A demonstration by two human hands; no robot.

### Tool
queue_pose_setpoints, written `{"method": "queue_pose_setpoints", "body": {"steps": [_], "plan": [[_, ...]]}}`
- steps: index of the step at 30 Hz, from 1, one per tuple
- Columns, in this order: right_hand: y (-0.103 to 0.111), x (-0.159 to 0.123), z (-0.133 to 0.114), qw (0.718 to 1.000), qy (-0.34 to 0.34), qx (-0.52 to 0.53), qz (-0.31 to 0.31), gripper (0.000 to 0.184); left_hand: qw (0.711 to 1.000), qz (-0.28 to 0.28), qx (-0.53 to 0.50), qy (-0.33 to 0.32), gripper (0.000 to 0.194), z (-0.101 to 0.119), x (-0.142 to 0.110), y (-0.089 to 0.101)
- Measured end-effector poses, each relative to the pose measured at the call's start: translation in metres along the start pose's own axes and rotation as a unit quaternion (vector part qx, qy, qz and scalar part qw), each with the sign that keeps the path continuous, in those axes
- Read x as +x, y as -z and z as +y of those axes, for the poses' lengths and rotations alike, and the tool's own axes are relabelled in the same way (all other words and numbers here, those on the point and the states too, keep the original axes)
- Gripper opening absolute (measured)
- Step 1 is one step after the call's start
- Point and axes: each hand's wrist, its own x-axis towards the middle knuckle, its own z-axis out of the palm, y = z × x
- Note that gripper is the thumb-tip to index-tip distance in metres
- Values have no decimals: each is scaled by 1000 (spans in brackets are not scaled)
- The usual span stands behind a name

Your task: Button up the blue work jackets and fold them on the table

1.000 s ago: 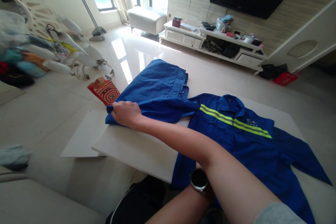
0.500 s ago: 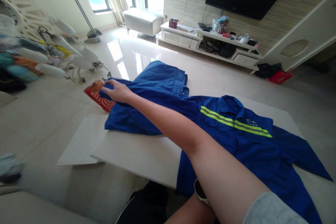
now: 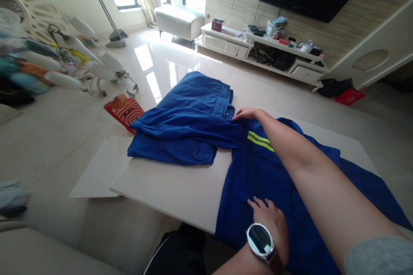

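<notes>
A blue work jacket (image 3: 254,176) with a yellow-green reflective stripe lies spread out on the white table. Its sleeve (image 3: 180,126) stretches left over a folded pair of blue trousers (image 3: 200,90). My right hand (image 3: 247,113) is at the jacket's shoulder, fingers closed on the cloth beside the trousers' waistband; the fingertips are partly hidden. My right forearm covers part of the stripe and collar. Lower down, my left hand (image 3: 269,217), with a watch on its wrist, rests on the jacket front with the fingers spread.
The table (image 3: 174,184) has its near edge above my legs. A red paper bag (image 3: 124,111) stands on the floor past its left end. Beyond are a white stool (image 3: 179,21), a low TV cabinet (image 3: 222,45) and exercise equipment (image 3: 93,66).
My right hand has left the sleeve's cuff end and moved right to the jacket's shoulder. The sleeve now lies on the trousers. My left hand has come into view on the jacket.
</notes>
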Motion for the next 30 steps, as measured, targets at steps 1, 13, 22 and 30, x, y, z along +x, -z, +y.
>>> {"method": "queue_pose_setpoints", "body": {"steps": [1, 13, 22, 30], "plan": [[-1, 0, 6, 998, -18, 7, -52, 19, 1000, 2, -2, 0, 51, 2, 1, 0], [-33, 8, 13, 981, -41, -86, 167, 25, 1000, 2, 17, 19, 52, 11, 18, -12], [-52, -173, 30, 974, 180, -125, 51, 38, 998, 1, 31, 56, 54, 17, 7, -10], [-67, -212, 89, 977, 82, -163, -109, 61, 990, -41, 1, 132, 59, 15, 9, -20]]}}
